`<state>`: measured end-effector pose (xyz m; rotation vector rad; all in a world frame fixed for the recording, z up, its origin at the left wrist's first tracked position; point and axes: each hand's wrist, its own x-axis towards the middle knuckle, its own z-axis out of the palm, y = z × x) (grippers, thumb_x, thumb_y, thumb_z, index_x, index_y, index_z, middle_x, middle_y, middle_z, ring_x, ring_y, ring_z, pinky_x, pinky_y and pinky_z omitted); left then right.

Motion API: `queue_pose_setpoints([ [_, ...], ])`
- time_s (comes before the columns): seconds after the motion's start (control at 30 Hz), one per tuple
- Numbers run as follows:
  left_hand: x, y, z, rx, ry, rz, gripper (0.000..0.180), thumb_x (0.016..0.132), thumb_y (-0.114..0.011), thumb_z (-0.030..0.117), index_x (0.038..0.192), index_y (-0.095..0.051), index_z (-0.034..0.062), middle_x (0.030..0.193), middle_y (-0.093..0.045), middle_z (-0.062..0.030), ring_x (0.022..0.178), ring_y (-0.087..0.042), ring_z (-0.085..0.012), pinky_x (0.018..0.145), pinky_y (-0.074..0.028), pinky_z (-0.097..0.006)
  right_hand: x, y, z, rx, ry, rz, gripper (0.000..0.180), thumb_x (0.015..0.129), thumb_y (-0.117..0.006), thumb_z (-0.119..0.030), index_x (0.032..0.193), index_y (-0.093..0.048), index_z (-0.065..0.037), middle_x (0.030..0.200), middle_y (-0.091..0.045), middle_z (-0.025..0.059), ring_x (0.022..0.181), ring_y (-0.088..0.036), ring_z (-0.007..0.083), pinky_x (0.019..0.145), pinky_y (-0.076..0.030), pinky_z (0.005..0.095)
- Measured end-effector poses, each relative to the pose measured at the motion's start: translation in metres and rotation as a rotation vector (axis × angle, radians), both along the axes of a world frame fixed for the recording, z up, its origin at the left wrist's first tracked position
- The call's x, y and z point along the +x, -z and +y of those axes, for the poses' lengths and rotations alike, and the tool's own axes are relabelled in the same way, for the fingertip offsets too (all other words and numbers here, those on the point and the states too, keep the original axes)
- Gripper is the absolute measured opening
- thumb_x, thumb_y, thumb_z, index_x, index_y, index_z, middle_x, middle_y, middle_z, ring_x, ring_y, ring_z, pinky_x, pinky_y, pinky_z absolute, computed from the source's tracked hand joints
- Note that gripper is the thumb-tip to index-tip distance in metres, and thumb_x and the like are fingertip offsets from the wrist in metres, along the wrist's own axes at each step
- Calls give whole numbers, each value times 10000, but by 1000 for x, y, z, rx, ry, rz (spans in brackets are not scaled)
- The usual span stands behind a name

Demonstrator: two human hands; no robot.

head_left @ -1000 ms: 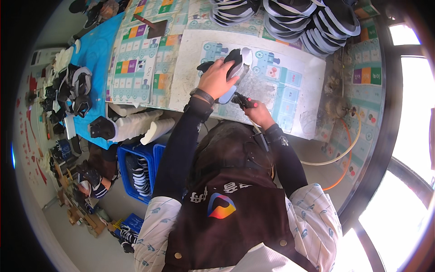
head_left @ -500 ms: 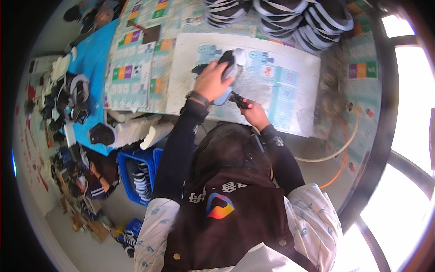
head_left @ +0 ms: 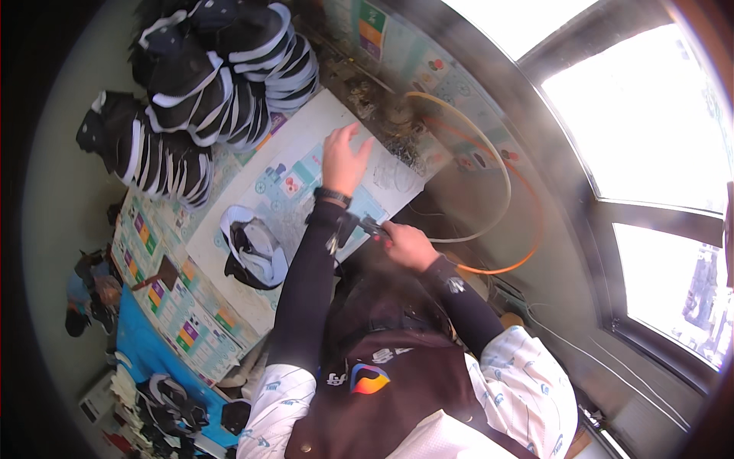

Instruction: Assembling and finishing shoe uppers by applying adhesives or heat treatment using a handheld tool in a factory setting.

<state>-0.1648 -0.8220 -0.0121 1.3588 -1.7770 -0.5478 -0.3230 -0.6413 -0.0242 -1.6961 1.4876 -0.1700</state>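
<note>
My left hand (head_left: 345,161) reaches over the white board on the table, fingers apart, with nothing seen in it. A dark band circles that wrist. My right hand (head_left: 409,246) is closed round a small black spray gun (head_left: 373,226), its nozzle pointing left toward my left forearm. To the left of that forearm lies a black and white shoe upper (head_left: 281,269), its opening facing up. The white board (head_left: 210,239) beneath it carries printed pale blue drawings and grey smudges.
Tall nested stacks of black and white shoe uppers (head_left: 202,96) stand at the far left. A pale hose (head_left: 508,180) and an orange hose (head_left: 541,222) loop at the right. A flat brown-handled tool (head_left: 164,272) lies on the table. Windows (head_left: 642,115) line the right side.
My left hand has let go of the shoe upper, which now rests on the board, and has moved away from it. The view has swung right. My right hand still holds the spray gun.
</note>
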Motion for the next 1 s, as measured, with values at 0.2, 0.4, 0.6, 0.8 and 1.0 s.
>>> queue_pose_setpoints([
  [0.2, -97, 67, -91, -53, 133, -180, 416, 898, -804, 286, 1182, -722, -6, 1144, -735, -210, 1075, -682, -397, 937, -536, -443, -65, -2, 21, 7, 159, -45, 306, 856, -627, -148, 1141, -650, -39, 981, -732, 218, 953, -699, 437, 817, -545, 553],
  [0.4, -112, 85, -103, 131, 52, -255, 250, 944, -743, 226, 1062, -745, 5, 995, -748, -236, 999, -696, -449, 836, -564, -477, -98, 7, 35, 27, 227, -42, 310, 839, -635, -134, 1132, -657, -38, 985, -738, 214, 960, -706, 425, 830, -551, 544],
  [0.6, -108, 86, -85, 21, -38, 28, 103, 946, -760, 119, 1031, -746, 62, 911, -755, -107, 876, -735, -214, 792, -553, -340, -109, 0, 28, 36, 229, -71, 303, 822, -646, -126, 1107, -658, -26, 988, -741, 221, 965, -713, 418, 824, -557, 545],
  [0.8, -66, 54, -132, 392, 30, 546, 103, 1015, -666, 47, 1066, -712, -29, 1030, -740, -89, 930, -704, -158, 852, -583, -268, -104, 3, 11, 10, 183, -98, 304, 816, -655, -127, 1103, -667, -27, 970, -738, 221, 950, -714, 418, 823, -559, 540],
  [1.0, -77, 52, -130, 354, 7, 437, 191, 981, -744, 131, 1068, -735, -39, 918, -784, -97, 854, -746, -143, 735, -578, -307, -99, 1, 5, -27, 184, -139, 291, 817, -659, -125, 1087, -671, -17, 956, -735, 218, 949, -713, 416, 827, -560, 533],
])
